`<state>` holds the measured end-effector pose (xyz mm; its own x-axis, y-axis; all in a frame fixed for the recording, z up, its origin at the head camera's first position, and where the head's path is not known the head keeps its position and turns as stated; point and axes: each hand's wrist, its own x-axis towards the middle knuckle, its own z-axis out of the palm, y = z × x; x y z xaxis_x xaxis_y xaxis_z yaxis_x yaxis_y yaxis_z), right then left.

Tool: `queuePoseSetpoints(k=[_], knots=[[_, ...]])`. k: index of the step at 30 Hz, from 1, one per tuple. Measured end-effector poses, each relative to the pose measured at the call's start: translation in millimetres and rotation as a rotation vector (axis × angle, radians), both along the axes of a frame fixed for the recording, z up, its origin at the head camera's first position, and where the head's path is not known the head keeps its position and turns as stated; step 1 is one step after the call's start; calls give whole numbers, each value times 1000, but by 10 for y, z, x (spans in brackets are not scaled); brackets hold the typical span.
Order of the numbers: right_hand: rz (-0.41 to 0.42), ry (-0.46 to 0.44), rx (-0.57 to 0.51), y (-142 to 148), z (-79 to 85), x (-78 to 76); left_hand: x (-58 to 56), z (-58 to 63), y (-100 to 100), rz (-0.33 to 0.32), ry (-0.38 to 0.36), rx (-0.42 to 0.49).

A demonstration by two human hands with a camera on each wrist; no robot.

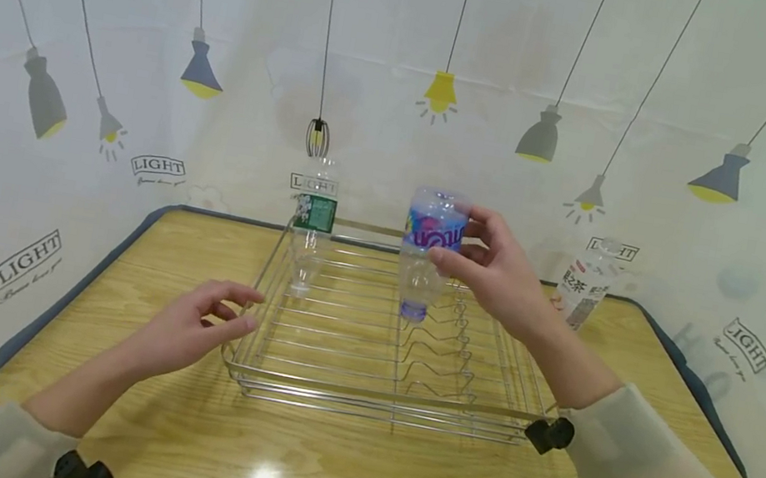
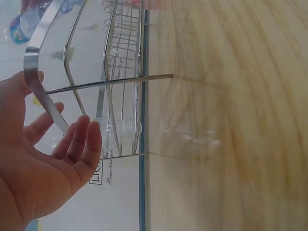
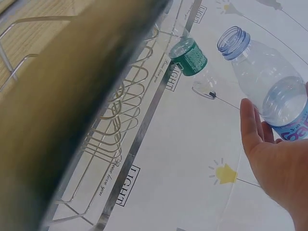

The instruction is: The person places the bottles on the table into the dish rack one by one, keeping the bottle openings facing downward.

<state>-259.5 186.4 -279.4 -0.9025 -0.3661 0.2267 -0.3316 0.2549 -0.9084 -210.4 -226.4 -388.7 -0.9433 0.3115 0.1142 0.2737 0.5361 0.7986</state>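
My right hand [image 1: 492, 270] grips a clear plastic bottle [image 1: 419, 279] with a blue and purple label, thumb on one side and fingers on the other. The bottle is upside down over the wire dish rack [image 1: 328, 386], its capless neck pointing down. In the right wrist view the same bottle [image 3: 269, 72] shows a bluish threaded mouth. A second clear bottle [image 1: 308, 252], green-labelled, stands neck-down in the rack's left part. My left hand [image 1: 185, 329] is at the rack's left side, fingers loosely bent beside the metal rim [image 2: 32, 67], holding nothing.
A third bottle [image 1: 582, 285] with a white printed label stands beyond the rack on the right. Wavy wire dividers [image 1: 444, 351] line the rack's right part. The wooden table [image 1: 315, 464] ends at a lamp-patterned white curtain [image 1: 249, 81].
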Motion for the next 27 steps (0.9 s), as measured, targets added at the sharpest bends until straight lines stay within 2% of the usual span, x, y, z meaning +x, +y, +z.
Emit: queuePoseSetpoints(k=[5, 12, 20, 27], knots=[[-4, 12, -9, -18, 55, -20, 9, -23, 68, -22, -4, 7], [-25, 30, -43, -65, 189, -62, -24, -53, 115, -5, 7, 3], [-46, 45, -100, -222, 329, -220, -48, -65, 117, 1, -17, 47], [-64, 27, -173, -479, 321, -384, -33, -65, 106, -3, -23, 56]])
